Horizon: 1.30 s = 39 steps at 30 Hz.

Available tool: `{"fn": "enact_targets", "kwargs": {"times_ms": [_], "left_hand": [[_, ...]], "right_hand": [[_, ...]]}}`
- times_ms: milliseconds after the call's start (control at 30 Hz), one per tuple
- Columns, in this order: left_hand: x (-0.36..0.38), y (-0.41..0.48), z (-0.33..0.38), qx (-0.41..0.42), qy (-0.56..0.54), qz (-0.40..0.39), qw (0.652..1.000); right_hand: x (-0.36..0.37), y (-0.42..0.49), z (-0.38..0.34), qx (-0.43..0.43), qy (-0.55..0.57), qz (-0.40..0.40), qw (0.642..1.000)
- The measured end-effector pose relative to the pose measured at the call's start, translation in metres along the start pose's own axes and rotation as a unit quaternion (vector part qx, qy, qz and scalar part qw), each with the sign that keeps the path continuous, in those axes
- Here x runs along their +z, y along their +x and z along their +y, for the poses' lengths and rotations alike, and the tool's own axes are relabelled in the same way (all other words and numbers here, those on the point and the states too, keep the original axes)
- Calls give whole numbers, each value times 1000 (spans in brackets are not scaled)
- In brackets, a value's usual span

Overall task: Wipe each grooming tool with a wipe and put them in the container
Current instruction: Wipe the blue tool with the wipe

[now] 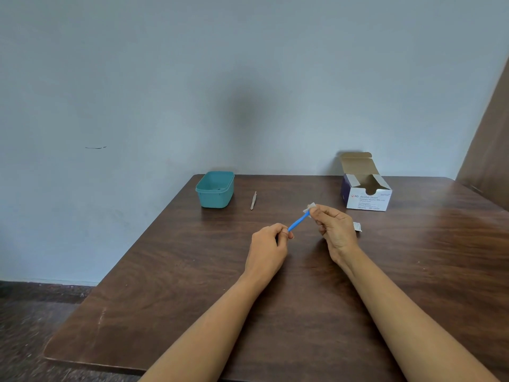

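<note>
Holding item one, a slim blue tool [297, 222], above the middle of the table [192, 285]: the left hand [268, 244] pinches its near end between thumb and fingertips, and the right hand [334, 227] pinches a white wipe [309, 207] around its far end. Risk: the left hold is only a fingertip pinch on a thin handle, so a hard pull of the wipe could twist the tool free and drop it onto the tabletop, undoing the cleaning. The small bunched wipe might also slide off the tip and leave part of the shaft unwiped. Item two, metal tweezers [253, 200], lies flat just beside the teal container [214, 199], well apart from both hands. Containers: the teal one stands upright and open-topped at the far left of the table; a small dark speck shows on its floor, possibly only a mark. Swab box [367, 201], far right, flaps open, contents hidden in shadow. Torn packet [357, 226] lies flat beside the right hand.
</note>
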<state>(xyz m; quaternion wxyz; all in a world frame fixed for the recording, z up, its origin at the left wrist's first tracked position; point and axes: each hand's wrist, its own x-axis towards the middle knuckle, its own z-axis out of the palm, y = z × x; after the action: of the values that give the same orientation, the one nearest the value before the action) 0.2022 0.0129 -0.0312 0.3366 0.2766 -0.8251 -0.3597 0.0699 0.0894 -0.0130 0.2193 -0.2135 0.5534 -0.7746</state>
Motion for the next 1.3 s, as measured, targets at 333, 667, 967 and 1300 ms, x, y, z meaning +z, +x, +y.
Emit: {"fn": "enact_targets", "kwargs": {"times_ms": [333, 667, 967, 1300], "left_hand": [[0, -1, 2, -1, 3, -6, 1000], [0, -1, 3, 11, 16, -4, 1000], [1, -1, 3, 5, 10, -6, 1000], [1, 0, 2, 10, 18, -6, 1000]], "right_hand": [[3, -3, 0, -25, -25, 34, 999], [0, 2, 4, -60, -55, 27, 996], [1, 1, 1, -40, -33, 49, 997], [0, 0, 4, -77, -86, 20, 993]]}}
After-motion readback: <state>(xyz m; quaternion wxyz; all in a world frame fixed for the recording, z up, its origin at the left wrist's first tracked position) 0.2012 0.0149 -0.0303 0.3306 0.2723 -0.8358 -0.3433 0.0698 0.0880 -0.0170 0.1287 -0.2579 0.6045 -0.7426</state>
